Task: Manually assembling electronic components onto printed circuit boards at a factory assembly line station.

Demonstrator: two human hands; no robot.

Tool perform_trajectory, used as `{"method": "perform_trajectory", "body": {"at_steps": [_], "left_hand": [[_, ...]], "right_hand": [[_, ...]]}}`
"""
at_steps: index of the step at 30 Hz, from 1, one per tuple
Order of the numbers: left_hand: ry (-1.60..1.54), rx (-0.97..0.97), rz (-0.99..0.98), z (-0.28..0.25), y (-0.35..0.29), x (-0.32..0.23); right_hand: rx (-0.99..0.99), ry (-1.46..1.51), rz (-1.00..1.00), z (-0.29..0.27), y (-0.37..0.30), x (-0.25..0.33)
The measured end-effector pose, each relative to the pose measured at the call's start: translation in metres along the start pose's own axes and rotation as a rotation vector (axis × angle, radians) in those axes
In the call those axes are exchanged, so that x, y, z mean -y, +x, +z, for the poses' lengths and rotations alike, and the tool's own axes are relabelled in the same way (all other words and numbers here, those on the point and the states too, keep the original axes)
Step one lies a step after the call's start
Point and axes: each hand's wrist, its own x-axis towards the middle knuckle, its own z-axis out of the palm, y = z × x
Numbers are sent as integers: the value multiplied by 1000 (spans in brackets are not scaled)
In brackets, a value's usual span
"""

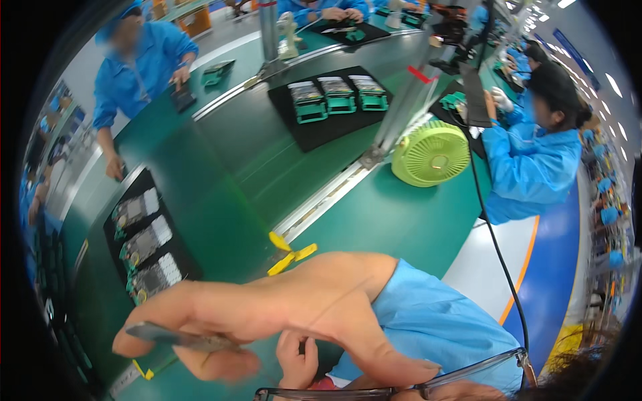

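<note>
Right hand (294, 301) and tool above a green surface (221, 200), left hand (297, 361) below. We see the tool (177, 336), flat, grey and tapered, lying across the bent fingers of the right hand and gripped among them, while the thumb stands spread well apart from it; blur hides the exact contact. The left hand, near the lower edge and partly covered by the right, has curled fingers, and we cannot tell whether they pinch anything; a small red thing (323, 383) shows just beside it. Beyond the right hand's knuckles, three units (146, 239) lie in a row on a black mat (139, 186), their circuit parts exposed. We judge the chief risk to be a slip: with no thumb bracing it, the tool could twist or drop, and its tip could scratch whatever lies below. A second risk, in our reading, is a sweep to the left, in which knuckles or tip might knock the nearest unit askew; the true gap between them we cannot tell. A third is obstruction: the right hand masks much of the left, so a careless downward move could jab the left hand's fingers.
</note>
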Motion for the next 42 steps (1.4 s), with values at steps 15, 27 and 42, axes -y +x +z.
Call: {"method": "perform_trajectory", "body": {"at_steps": [15, 27, 42], "left_hand": [[154, -155, 219, -11, 19, -127], [254, -149, 270, 0, 15, -132], [235, -59, 264, -7, 14, -147]], "right_hand": [[-690, -179, 157, 0, -9, -8], [268, -1149, 598, 47, -9, -232], [309, -1364, 588, 54, -15, -207]]}}
